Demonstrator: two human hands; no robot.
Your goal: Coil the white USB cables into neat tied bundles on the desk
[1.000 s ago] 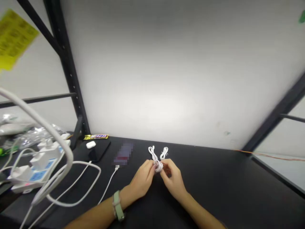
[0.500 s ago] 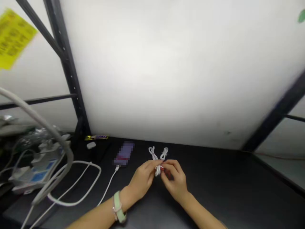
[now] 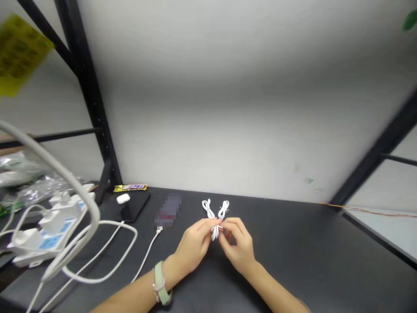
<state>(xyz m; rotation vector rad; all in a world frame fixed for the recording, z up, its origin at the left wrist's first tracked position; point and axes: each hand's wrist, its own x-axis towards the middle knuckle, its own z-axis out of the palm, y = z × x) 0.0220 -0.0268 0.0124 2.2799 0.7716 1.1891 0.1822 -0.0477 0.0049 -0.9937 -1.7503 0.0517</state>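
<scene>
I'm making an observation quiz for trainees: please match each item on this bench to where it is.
Items:
1. pale green watch strap
2. white earbud case
3. yellow snack bar wrapper
4. white cable bundle

Places:
A. between the left hand and right hand
B. on a black pad
C. around the left wrist
D. at the bench's back edge, by the white back panel

Pairs: 1-C, 2-B, 3-D, 4-A

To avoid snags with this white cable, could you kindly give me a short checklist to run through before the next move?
1. Left hand and right hand both on the white cable bundle: ok.
2. Two cable loops past the hands free of knots: cannot tell.
3. Charging cable apart from the left hand: ok.
4. Green watch strap apart from the bundle: ok.
5. Reddish spot by the right hand: cannot tell what it is.
</scene>
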